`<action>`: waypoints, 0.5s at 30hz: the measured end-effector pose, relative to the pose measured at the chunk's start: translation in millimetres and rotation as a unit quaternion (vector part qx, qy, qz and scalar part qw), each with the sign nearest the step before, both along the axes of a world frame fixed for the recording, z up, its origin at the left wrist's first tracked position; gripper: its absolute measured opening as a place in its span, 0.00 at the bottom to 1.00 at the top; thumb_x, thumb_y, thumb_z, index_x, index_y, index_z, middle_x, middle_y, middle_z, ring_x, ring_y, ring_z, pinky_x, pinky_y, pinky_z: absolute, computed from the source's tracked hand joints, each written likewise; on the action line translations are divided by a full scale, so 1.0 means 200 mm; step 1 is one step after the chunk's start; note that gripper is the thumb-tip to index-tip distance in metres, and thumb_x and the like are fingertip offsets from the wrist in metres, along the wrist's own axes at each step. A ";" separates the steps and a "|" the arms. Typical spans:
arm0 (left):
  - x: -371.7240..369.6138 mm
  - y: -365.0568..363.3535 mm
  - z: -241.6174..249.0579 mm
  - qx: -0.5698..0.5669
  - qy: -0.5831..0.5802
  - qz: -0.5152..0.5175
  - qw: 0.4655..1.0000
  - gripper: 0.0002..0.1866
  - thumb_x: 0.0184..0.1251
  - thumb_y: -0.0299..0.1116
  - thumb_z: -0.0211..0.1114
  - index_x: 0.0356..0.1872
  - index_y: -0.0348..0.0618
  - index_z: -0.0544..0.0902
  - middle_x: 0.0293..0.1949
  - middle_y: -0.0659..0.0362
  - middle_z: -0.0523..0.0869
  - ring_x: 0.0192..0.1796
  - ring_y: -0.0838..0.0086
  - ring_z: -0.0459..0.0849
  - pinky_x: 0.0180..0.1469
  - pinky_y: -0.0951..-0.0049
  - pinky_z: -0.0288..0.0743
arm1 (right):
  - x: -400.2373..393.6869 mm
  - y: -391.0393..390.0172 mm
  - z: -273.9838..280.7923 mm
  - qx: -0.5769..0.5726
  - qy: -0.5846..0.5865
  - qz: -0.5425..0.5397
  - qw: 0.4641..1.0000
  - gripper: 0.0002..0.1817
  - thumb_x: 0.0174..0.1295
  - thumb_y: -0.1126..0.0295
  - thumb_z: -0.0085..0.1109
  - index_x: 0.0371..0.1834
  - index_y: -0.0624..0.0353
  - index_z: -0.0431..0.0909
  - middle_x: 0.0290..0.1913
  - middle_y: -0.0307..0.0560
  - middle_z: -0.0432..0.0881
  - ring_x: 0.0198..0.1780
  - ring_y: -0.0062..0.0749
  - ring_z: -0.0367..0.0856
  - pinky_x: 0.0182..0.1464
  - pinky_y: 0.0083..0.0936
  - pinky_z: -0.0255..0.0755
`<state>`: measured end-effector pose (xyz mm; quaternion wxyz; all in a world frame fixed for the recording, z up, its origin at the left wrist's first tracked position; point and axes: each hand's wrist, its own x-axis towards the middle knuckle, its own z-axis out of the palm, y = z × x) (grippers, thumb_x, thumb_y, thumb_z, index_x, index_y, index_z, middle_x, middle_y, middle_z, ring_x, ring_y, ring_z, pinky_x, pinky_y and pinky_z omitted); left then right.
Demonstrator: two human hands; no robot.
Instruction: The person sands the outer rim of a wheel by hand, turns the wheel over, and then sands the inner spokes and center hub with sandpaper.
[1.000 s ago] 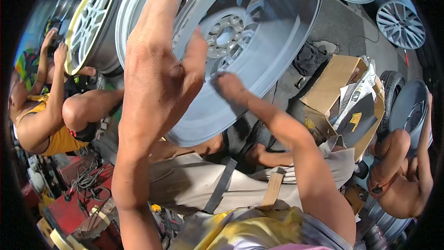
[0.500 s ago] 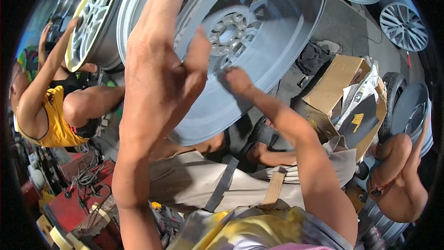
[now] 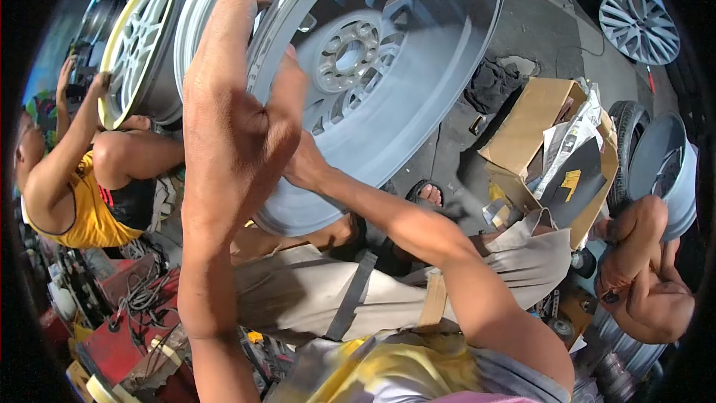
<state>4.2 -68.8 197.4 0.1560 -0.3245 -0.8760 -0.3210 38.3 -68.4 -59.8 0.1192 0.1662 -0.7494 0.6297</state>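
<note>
A large grey alloy wheel rim is tilted on edge in front of me, its hollow inner side facing me and its spokes and hub deep inside. My left hand is wrapped round the lip at the rim's left, the thumb on the inner side. My right hand is at the lower left of the inner barrel, low behind my left wrist. Its fingers are hidden there, so whether it holds anything does not show.
On the left a person in a yellow top holds a yellow-edged wheel. An open cardboard box with newspaper stands at the right. Beyond it are a tyre and a crouching person. A red case with cables lies lower left.
My right hand has moved left along the inner barrel, from below the hub to behind my left hand. My left hand keeps its grip. The whole view has shifted slightly.
</note>
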 end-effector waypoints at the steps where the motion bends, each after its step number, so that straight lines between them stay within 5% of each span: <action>1: 0.00 0.00 0.00 -0.002 -0.014 0.011 1.000 0.20 0.67 0.23 0.59 0.60 0.36 0.74 0.42 0.53 0.84 0.44 0.73 0.82 0.50 0.73 0.76 | 0.01 0.00 0.00 -0.001 0.000 -0.002 1.000 0.11 0.55 0.78 0.57 0.41 0.59 0.84 0.39 0.60 0.82 0.43 0.62 0.81 0.48 0.52 0.74; 9: 0.03 0.01 0.01 0.001 -0.046 0.039 0.998 0.21 0.69 0.25 0.59 0.63 0.37 0.73 0.43 0.52 0.82 0.44 0.73 0.80 0.50 0.75 0.74 | -0.02 0.04 -0.13 0.149 -0.063 0.059 0.985 0.13 0.55 0.79 0.57 0.44 0.61 0.83 0.42 0.60 0.84 0.45 0.58 0.84 0.49 0.48 0.78; 11: 0.02 0.00 0.01 -0.012 -0.048 0.028 0.998 0.22 0.69 0.25 0.59 0.63 0.37 0.72 0.44 0.52 0.82 0.45 0.73 0.80 0.51 0.74 0.74 | -0.06 0.02 0.18 -0.021 -0.052 0.027 0.998 0.12 0.54 0.80 0.57 0.42 0.62 0.83 0.41 0.59 0.84 0.46 0.57 0.84 0.49 0.48 0.78; 15: 0.01 0.02 0.03 -0.022 -0.023 0.025 0.999 0.21 0.69 0.24 0.60 0.62 0.36 0.72 0.44 0.51 0.82 0.45 0.72 0.80 0.52 0.74 0.74 | -0.03 0.02 0.08 -0.094 -0.064 0.014 0.993 0.13 0.53 0.82 0.56 0.41 0.62 0.83 0.43 0.60 0.84 0.47 0.59 0.83 0.50 0.49 0.77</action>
